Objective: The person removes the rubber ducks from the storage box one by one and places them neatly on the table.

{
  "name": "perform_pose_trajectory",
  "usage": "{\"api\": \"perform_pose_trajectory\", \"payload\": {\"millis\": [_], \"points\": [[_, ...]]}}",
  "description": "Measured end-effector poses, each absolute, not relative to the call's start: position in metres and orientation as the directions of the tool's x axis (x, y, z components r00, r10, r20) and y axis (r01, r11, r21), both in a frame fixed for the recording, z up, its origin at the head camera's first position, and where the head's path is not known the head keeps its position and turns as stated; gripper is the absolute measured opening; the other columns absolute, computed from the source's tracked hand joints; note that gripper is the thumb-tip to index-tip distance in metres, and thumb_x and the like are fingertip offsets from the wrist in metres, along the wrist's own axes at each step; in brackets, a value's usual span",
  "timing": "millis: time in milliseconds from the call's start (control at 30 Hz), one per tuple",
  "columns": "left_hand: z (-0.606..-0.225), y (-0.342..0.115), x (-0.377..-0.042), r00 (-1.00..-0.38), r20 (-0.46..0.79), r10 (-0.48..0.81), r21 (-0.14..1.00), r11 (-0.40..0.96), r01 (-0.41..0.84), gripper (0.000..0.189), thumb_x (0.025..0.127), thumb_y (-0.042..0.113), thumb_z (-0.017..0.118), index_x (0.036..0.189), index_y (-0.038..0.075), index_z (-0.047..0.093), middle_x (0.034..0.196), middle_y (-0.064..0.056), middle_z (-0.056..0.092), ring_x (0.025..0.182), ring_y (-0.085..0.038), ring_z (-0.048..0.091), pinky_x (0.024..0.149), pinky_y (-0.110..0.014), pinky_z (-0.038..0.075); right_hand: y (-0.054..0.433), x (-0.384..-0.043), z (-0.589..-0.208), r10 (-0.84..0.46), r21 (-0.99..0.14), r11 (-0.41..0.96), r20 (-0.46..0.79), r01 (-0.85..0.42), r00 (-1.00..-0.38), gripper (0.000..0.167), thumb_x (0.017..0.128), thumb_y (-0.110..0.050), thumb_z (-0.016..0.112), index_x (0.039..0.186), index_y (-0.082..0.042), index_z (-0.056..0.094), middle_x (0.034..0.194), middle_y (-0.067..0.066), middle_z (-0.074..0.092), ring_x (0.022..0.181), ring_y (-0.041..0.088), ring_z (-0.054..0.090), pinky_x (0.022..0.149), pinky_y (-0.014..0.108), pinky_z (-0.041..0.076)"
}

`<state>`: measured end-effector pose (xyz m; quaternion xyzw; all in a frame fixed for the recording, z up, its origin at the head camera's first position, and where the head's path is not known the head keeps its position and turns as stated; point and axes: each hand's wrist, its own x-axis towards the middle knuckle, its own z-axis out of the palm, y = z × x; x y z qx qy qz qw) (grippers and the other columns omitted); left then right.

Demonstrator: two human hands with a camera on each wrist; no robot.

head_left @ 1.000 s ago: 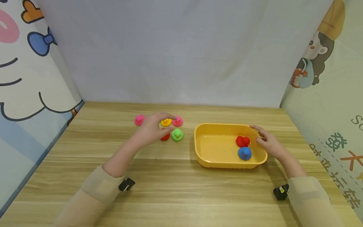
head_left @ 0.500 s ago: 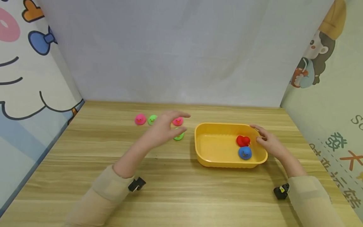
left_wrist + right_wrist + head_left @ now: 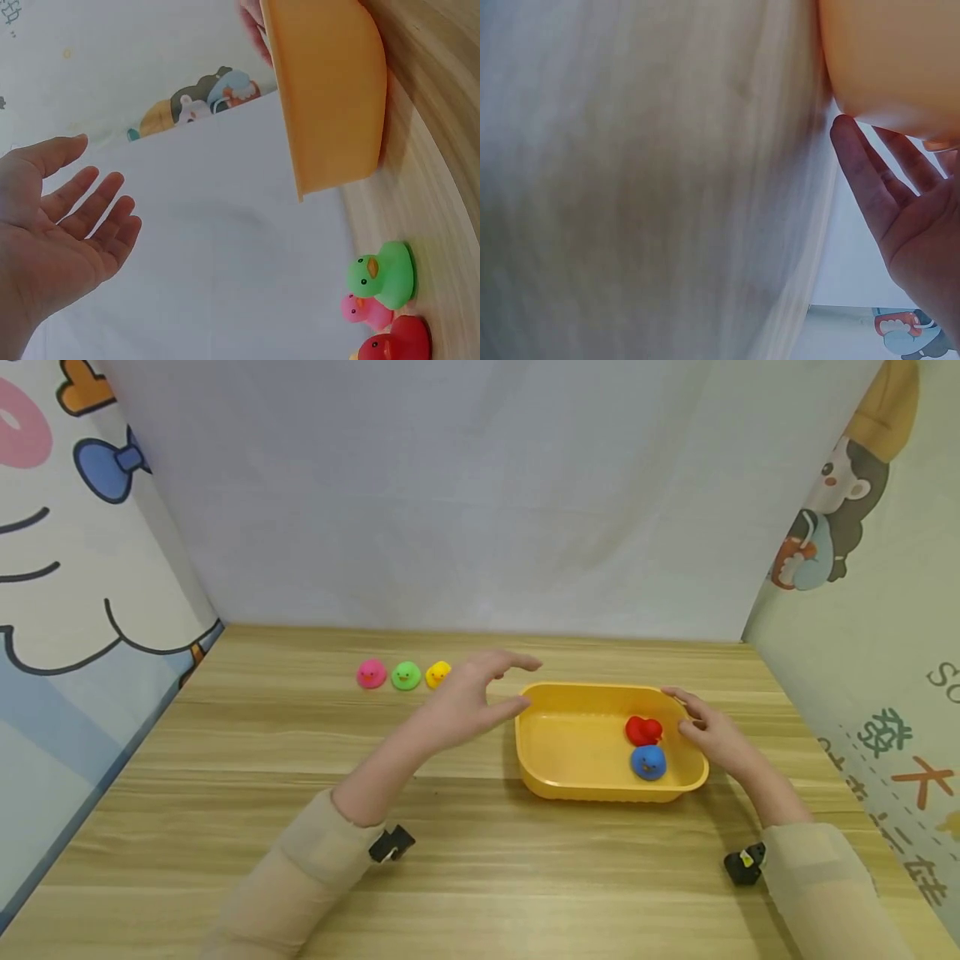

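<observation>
My left hand (image 3: 468,702) hovers open, fingers spread and palm empty (image 3: 67,225), just left of the yellow tub (image 3: 570,781). My right hand (image 3: 708,735) rests with straight fingers (image 3: 870,180) against the tub's right wall (image 3: 892,60). A red duck (image 3: 643,731) and a blue duck (image 3: 648,762) lie in the tub's right end. A pink duck (image 3: 371,674), a green duck (image 3: 406,676) and a yellow duck (image 3: 437,674) stand in a row on the table. The left wrist view shows another green duck (image 3: 382,274), a pink one (image 3: 364,309) and a red one (image 3: 394,341), hidden under my hand in the head view.
The wooden table (image 3: 480,860) is walled by a pale cloth backdrop (image 3: 480,510) at the back and cartoon-printed panels at left (image 3: 75,568) and right (image 3: 862,610). The tub's left half holds nothing.
My left hand has moved right from over the duck cluster to the tub's left edge, uncovering the green and yellow ducks in the row. The right hand and tub stayed put.
</observation>
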<state>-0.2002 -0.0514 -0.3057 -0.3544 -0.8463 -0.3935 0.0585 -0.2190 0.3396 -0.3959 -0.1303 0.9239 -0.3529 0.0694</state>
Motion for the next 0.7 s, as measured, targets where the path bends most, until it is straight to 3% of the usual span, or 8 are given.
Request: {"api": "perform_pose_trajectory", "payload": {"millis": [700], "points": [[-0.326,-0.001,-0.205,-0.635,0.355,0.687,0.626,0.329,0.706,0.043,0.089,0.022,0.066,0.129,0.009,0.055,0.132,-0.002,0.056,0.126,-0.017,0.046,0.108,-0.029,0.035,0.34,-0.217,-0.396,-0.298,-0.668,0.713,-0.016,-0.211,-0.955,0.051,0.095,-0.006,0.043,0.145,-0.005,0.031,0.146,0.03,0.029,0.128,0.058,0.028,0.099,0.069,0.028]]}}
